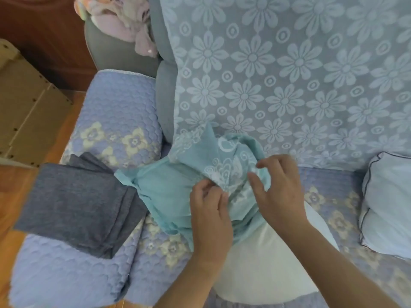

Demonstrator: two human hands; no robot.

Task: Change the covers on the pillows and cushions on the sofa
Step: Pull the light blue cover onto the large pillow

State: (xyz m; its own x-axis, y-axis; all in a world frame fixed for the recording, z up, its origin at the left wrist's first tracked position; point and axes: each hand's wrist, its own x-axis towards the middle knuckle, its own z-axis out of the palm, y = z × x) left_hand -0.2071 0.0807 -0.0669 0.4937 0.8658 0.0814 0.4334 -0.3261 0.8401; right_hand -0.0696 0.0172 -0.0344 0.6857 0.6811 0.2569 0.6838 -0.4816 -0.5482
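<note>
A: Where's the cover?

B: The teal cover [178, 187] is bunched over the far end of a bare white pillow [266, 263] on the sofa seat [329, 210], near the seat's left end, close under the backrest. It carries a white swirl print.

A: And the hands?

B: The left hand [211, 216] has its fingers curled into the cloth, pinching a fold. The right hand [278, 187] pinches the printed part between thumb and fingertips, its other fingers loosely spread.

A: What lies around it?

B: A folded grey cloth [82, 207] rests on the left armrest [66, 274], its edge touching the teal cover. A pale blue cushion [389, 203] with dark piping sits at the seat's right edge, well apart from the hands.

A: Anything in the way?

B: Only the cover's own folds, which hide the pillow's far end.

A: The sofa itself?

B: Quilted lilac covering with cream flowers on the seat and armrest; a blue daisy-patterned throw [289, 74] hangs down the backrest. Pink laundry [124, 16] is heaped at the back left corner. A cardboard box [26, 103] stands on the wooden floor [13, 252] beside the armrest.
</note>
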